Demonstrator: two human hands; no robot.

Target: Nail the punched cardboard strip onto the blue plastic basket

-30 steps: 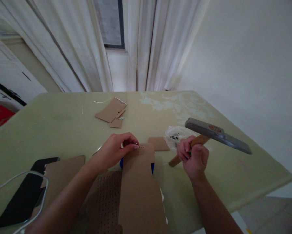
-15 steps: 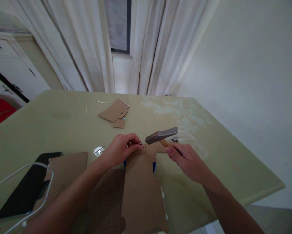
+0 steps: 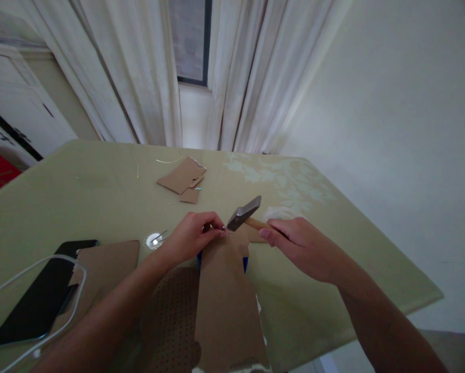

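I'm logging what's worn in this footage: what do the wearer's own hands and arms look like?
The left hand and right hand are both ungloved. The left forearm and right forearm are bare as far as they show, with no sleeve, watch or bracelet visible. Fingers are too small to rule out a ring.

Hammer (image 3: 245,213): head of grey metal, dull sheen; handle of pale wood, smooth; cardboard strip (image 3: 227,300): brown paper board, matt, ragged at the lower edge; pierced board (image 3: 174,321): matt cardboard, dotted with holes; slab (image 3: 30,300): black, smooth; cable (image 3: 83,274): white, smooth, plastic-looking; surface (image 3: 302,305): smooth, faintly glossy; curtains (image 3: 139,77): pale cloth, matt, folded
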